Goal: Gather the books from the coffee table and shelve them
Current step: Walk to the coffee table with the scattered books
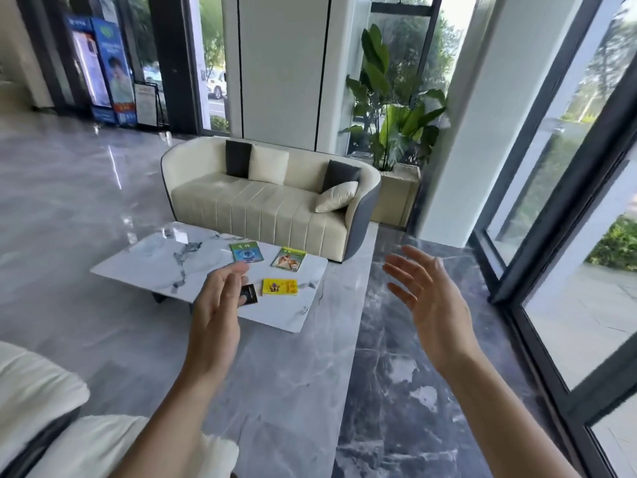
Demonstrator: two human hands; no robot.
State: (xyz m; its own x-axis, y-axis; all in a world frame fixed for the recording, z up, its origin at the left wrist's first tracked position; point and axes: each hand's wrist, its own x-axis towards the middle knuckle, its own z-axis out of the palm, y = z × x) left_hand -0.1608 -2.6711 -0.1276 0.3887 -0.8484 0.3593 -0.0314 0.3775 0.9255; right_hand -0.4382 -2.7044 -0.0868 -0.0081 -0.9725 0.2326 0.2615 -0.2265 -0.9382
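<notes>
Bare and spread, my left hand (215,305) and right hand (431,298) hold nothing. Four books lie apart on the marble coffee table (144,267): blue book (246,252), green book (289,259), yellow book (280,287), black book (249,294). Nothing gathered yet; no shelf in view.
</notes>
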